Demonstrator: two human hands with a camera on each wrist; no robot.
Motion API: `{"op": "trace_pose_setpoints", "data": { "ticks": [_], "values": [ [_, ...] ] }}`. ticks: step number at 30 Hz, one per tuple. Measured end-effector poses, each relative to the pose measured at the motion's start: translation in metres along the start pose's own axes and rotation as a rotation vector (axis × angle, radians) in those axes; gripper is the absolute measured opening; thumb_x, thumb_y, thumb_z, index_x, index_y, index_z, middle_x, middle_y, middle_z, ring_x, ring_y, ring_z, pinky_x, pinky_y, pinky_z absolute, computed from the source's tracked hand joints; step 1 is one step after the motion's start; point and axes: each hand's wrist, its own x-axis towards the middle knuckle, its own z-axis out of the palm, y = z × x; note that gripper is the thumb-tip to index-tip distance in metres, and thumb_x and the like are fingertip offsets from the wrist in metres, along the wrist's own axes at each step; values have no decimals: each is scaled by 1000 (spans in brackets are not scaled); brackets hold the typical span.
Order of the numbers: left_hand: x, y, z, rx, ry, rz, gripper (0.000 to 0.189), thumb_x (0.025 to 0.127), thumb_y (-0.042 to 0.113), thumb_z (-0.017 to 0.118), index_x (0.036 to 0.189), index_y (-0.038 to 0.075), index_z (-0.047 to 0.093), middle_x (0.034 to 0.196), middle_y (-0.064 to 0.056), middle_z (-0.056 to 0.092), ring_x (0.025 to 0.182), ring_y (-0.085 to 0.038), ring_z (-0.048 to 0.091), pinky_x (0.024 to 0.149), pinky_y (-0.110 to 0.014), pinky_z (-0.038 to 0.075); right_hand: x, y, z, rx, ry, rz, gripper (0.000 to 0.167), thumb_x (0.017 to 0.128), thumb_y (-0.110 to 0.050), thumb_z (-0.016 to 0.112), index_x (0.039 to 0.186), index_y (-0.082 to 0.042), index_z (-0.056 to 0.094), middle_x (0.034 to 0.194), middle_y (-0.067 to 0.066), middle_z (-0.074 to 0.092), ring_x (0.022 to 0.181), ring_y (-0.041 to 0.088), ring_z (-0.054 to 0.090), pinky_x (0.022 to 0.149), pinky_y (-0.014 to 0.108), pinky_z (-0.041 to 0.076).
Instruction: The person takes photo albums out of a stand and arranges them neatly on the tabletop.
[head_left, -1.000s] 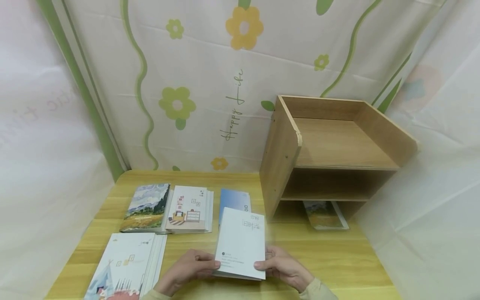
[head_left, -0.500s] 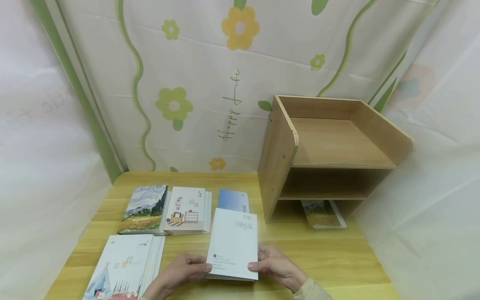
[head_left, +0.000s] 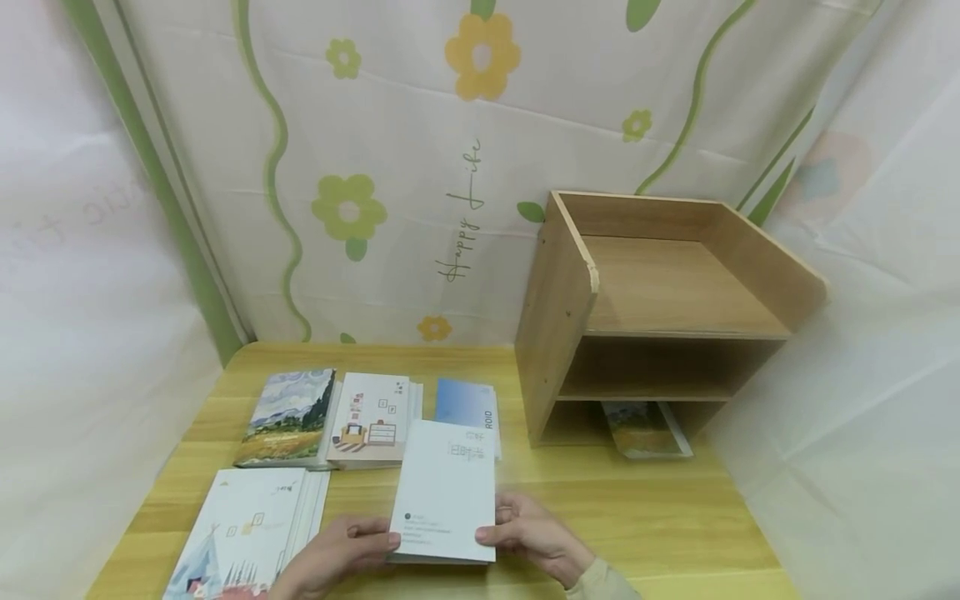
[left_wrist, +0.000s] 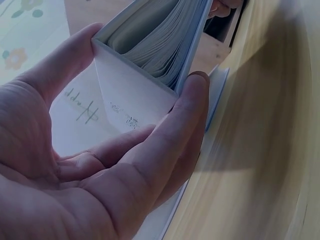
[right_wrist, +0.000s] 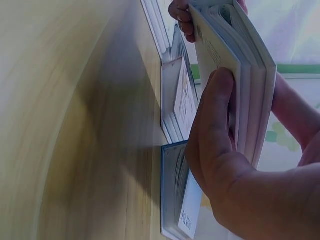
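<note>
A thick white photo album with small printed writing is held up above the table by both hands. My left hand grips its lower left corner, thumb on the cover. At the lower right edge, my right hand pinches it the same way. In the left wrist view the thumb and fingers span the album's spine, and the page edges show. The right wrist view has the right fingers along one cover. Behind the held album lies a blue album, partly covered by it in the head view.
To the left lie an album with a painted landscape, a white one with a drawn room and one with a tent. A wooden shelf unit stands at the back right, with another landscape album in its bottom compartment.
Both hands have carried the white album leftward, uncovering more of the blue album's right side. The grip looks the same, and the other albums stay put.
</note>
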Motion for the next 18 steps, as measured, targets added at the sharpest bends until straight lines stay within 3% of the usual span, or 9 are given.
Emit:
{"op": "trace_pose_setpoints", "data": {
  "ticks": [6, 12, 18],
  "values": [
    [-11, 1, -10, 46, 48, -42, 46, 101, 20, 57, 127, -18, 53, 122, -18, 62, 113, -34, 59, 95, -47, 50, 7, 3, 11, 20, 38, 7, 40, 81, 7, 71, 118, 11, 56, 110, 25, 67, 94, 26, 68, 81, 34, 56],
    [-18, 4, -17, 59, 92, -56, 51, 101, 22, 58, 130, -20, 49, 126, -21, 59, 116, -36, 57, 96, -47, 50, 15, 7, 18, 19, 61, 3, 37, 81, 7, 71, 115, 9, 57, 108, 23, 68, 87, 21, 68, 76, 30, 56],
    [-21, 6, -21, 97, 96, -92, 54, 101, 27, 57, 132, -17, 50, 127, -23, 59, 116, -37, 57, 96, -49, 49, 19, 11, 21, 36, 80, -4, 32, 79, 10, 70, 108, 7, 58, 105, 23, 69, 85, 21, 69, 77, 32, 57]
  ]
}}
